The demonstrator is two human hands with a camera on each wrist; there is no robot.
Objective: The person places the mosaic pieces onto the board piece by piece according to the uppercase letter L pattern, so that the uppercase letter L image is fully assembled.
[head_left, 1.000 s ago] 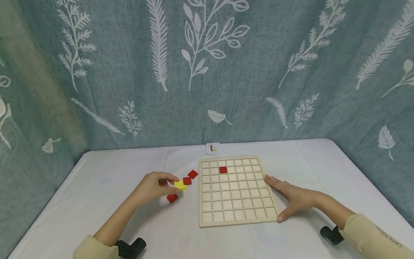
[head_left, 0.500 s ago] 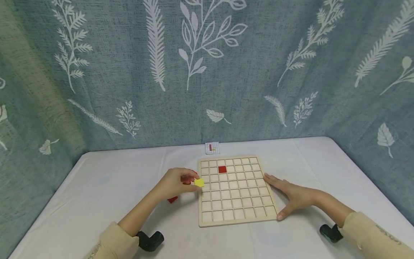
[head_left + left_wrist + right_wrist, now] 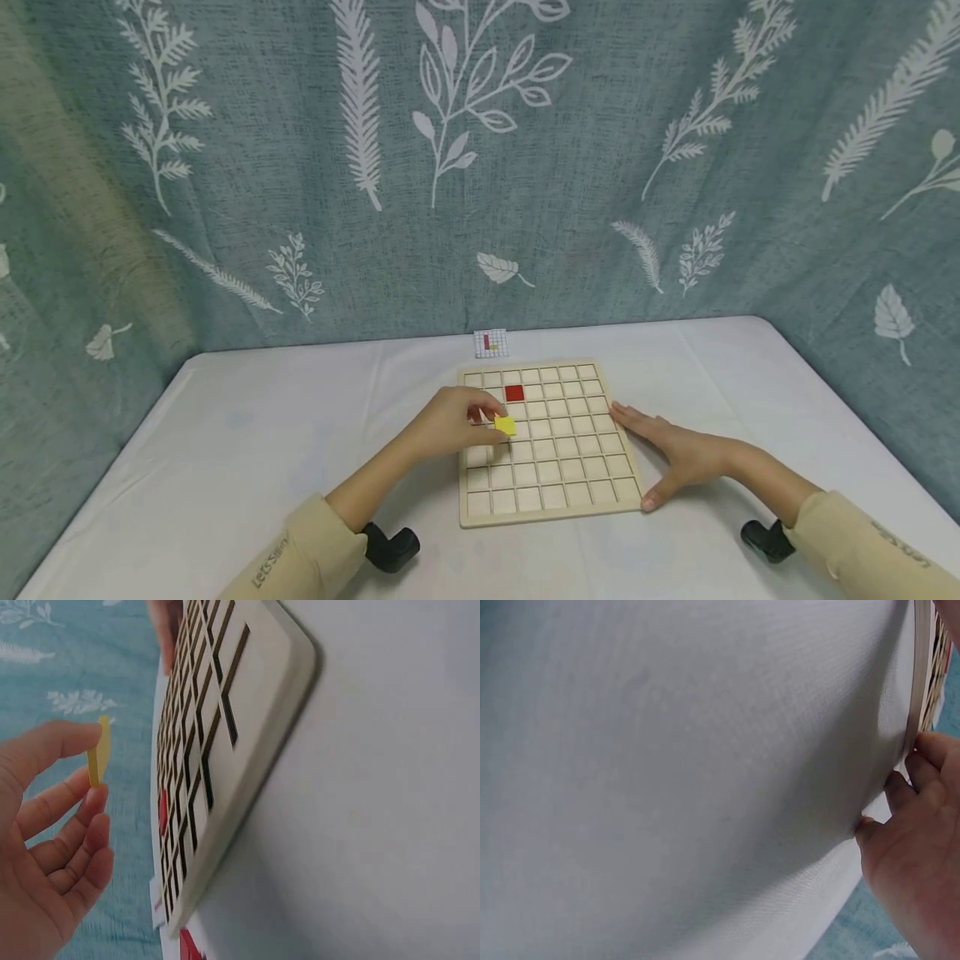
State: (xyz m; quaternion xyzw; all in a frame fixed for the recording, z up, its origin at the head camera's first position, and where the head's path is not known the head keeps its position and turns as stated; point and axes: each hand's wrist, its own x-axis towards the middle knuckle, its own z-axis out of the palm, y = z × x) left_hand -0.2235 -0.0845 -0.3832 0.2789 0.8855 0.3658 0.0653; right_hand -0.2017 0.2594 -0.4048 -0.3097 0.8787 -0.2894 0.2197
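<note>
Between thumb and fingertips, my left hand (image 3: 453, 423) pinches a thin square yellow tile (image 3: 506, 426) above the left half of a wooden grid board (image 3: 551, 515). In the left wrist view, that yellow tile (image 3: 99, 754) is seen nearly edge-on, apart from the board. One red tile (image 3: 514, 392) sits in a cell near the board's far side. My right hand (image 3: 686, 458) rests against the board's right edge, fingers spread, thumb by the near corner. Loose red tiles (image 3: 189, 945) lie beside the board in the left wrist view; my left hand and arm hide them in the head view.
A small card (image 3: 491, 343) with a printed grid, red and yellow marks, lies behind the board. A white cloth (image 3: 247, 433) covers the table. Behind it hangs a teal curtain (image 3: 300, 167) with white leaf prints. Black devices (image 3: 392, 548) are on both wrists.
My left hand has taken the yellow tile from the loose tiles left of the board and moved it right, over the cells. The right hand stays at the board's edge.
</note>
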